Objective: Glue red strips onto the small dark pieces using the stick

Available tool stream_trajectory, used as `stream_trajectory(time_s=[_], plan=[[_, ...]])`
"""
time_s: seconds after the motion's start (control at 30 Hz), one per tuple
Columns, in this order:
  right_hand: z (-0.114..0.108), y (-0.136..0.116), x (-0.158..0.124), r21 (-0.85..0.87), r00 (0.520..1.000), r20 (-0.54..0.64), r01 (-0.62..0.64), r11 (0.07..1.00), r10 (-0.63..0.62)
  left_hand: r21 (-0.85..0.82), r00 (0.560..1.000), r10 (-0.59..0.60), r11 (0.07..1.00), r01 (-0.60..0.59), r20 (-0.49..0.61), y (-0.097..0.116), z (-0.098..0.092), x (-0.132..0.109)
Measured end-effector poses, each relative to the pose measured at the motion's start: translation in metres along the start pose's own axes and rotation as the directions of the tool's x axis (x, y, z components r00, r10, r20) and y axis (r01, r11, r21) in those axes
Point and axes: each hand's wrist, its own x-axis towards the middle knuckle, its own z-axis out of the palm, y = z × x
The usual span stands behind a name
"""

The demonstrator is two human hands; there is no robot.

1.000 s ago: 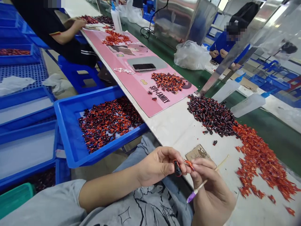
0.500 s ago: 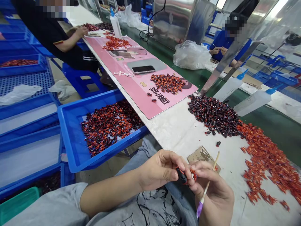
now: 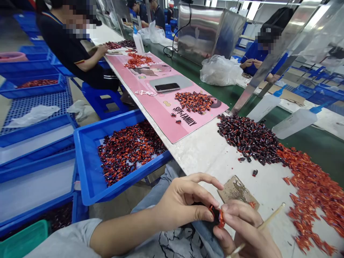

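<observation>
Between the thumb and fingers of my left hand [image 3: 182,202] is a small black plastic piece [image 3: 215,212]. The fingertips of my right hand [image 3: 248,225] pinch a small orange piece [image 3: 221,219] against it; whether the two are joined I cannot tell. A thin wooden stick [image 3: 272,215] also rests in my right hand, slanting up past the fingers. Just beyond my hands, a brown card [image 3: 231,190] with a wet-looking smear lies on the white table. Heaped black pieces [image 3: 248,139] and heaped orange pieces [image 3: 314,190] spread to the right.
Left of the table, a blue tray [image 3: 80,157] holds mixed black-and-orange pieces. A pink mat [image 3: 166,122] carries assembled pieces [image 3: 193,101] and a phone [image 3: 167,87]. Two white squeeze bottles [image 3: 294,122] lean at the right. Co-workers sit at the far left and across the table.
My view has shifted slightly, so the scene sits lower and further right. The black piece has turned in my fingers, my left index finger has lifted, and the stick has tilted right.
</observation>
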Motion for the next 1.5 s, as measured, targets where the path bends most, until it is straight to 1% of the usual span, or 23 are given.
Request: stream_trajectory(time_s=[0.07,0.13,0.23,0.33,0.47,0.57,0.6,0.67,0.77,0.83,0.9,0.97,1.03,1.1,1.13,1.17,1.23,1.3,1.33,1.37,1.4,1.43,1.5], plan=[[-0.003,0.002,0.002,-0.063,0.998,0.06,0.04,0.997,-0.036,0.037,0.999,0.034,0.999,-0.033,-0.028,0.001,0.0,-0.001],[-0.009,0.005,0.007,-0.106,0.983,0.138,0.133,0.986,-0.118,0.093,0.996,0.077,0.993,-0.073,-0.043,0.002,0.0,-0.002],[-0.016,0.007,0.013,-0.149,0.964,0.181,0.22,0.964,-0.192,0.154,0.992,0.113,0.983,-0.103,-0.06,0.004,0.0,-0.002],[-0.015,0.005,0.012,-0.18,0.974,0.156,0.189,0.965,-0.162,0.144,0.991,0.109,0.985,-0.096,-0.082,0.005,0.0,-0.003],[-0.006,-0.001,0.005,-0.147,0.991,0.117,0.075,0.986,-0.058,0.118,0.991,0.081,0.991,-0.068,-0.11,0.005,0.0,-0.005],[-0.003,-0.005,0.002,-0.138,0.994,0.11,0.029,0.99,-0.014,0.144,0.99,0.076,0.988,-0.059,-0.119,0.005,0.0,-0.006],[-0.004,-0.005,0.001,-0.148,0.994,0.106,0.03,0.989,-0.014,0.158,0.99,0.087,0.985,-0.069,-0.113,0.006,0.0,-0.006],[-0.009,-0.004,0.002,-0.18,0.99,0.132,0.074,0.981,-0.05,0.189,0.988,0.124,0.976,-0.104,-0.093,0.006,0.0,-0.005],[-0.018,0.002,0.004,-0.21,0.957,0.252,0.199,0.957,-0.144,0.248,0.982,0.176,0.956,-0.153,-0.073,0.007,0.001,-0.005],[-0.021,0.005,0.005,-0.204,0.932,0.314,0.25,0.946,-0.179,0.306,0.977,0.207,0.935,-0.18,-0.058,0.008,0.0,-0.004],[-0.019,0.005,0.004,-0.172,0.941,0.294,0.225,0.959,-0.168,0.372,0.971,0.239,0.9,-0.228,0.017,0.012,-0.002,-0.003],[-0.012,0.002,0.0,-0.137,0.967,0.223,0.155,0.978,-0.122,0.459,0.954,0.261,0.836,-0.301,0.15,0.017,-0.007,-0.001],[-0.002,-0.001,-0.007,-0.115,0.985,0.155,0.099,0.988,-0.08,0.549,0.92,0.258,0.742,-0.384,0.294,0.023,-0.013,0.001],[0.006,-0.004,-0.013,-0.084,0.991,0.128,0.036,0.996,-0.025,0.604,0.886,0.254,0.655,-0.453,0.389,0.026,-0.017,0.002],[0.008,-0.004,-0.015,-0.049,0.993,0.119,-0.018,0.999,0.024,0.612,0.871,0.263,0.627,-0.482,0.416,0.026,-0.018,0.003],[0.01,-0.004,-0.016,-0.001,0.99,0.11,-0.087,0.996,0.086,0.614,0.86,0.282,0.608,-0.503,0.426,0.025,-0.019,0.003],[0.01,-0.002,-0.014,0.103,0.97,0.119,-0.223,0.969,0.21,0.589,0.821,0.388,0.573,-0.57,0.418,0.02,-0.02,0.003],[0.008,-0.001,-0.007,0.166,0.943,0.204,-0.299,0.94,0.263,0.557,0.766,0.506,0.531,-0.639,0.397,0.015,-0.02,0.003],[0.006,-0.001,-0.002,0.179,0.928,0.267,-0.312,0.933,0.259,0.545,0.743,0.546,0.514,-0.662,0.388,0.013,-0.02,0.003],[0.005,-0.001,0.003,0.182,0.918,0.315,-0.307,0.934,0.241,0.535,0.727,0.571,0.504,-0.678,0.382,0.012,-0.021,0.003],[0.005,-0.001,0.008,0.179,0.919,0.333,-0.282,0.943,0.212,0.531,0.726,0.576,0.509,-0.677,0.374,0.011,-0.023,0.003],[0.006,-0.001,0.013,0.169,0.932,0.318,-0.238,0.957,0.175,0.531,0.737,0.568,0.523,-0.667,0.366,0.011,-0.025,0.003],[0.01,-0.002,0.019,0.136,0.966,0.247,-0.112,0.984,0.076,0.532,0.764,0.544,0.556,-0.638,0.348,0.013,-0.03,0.004]])
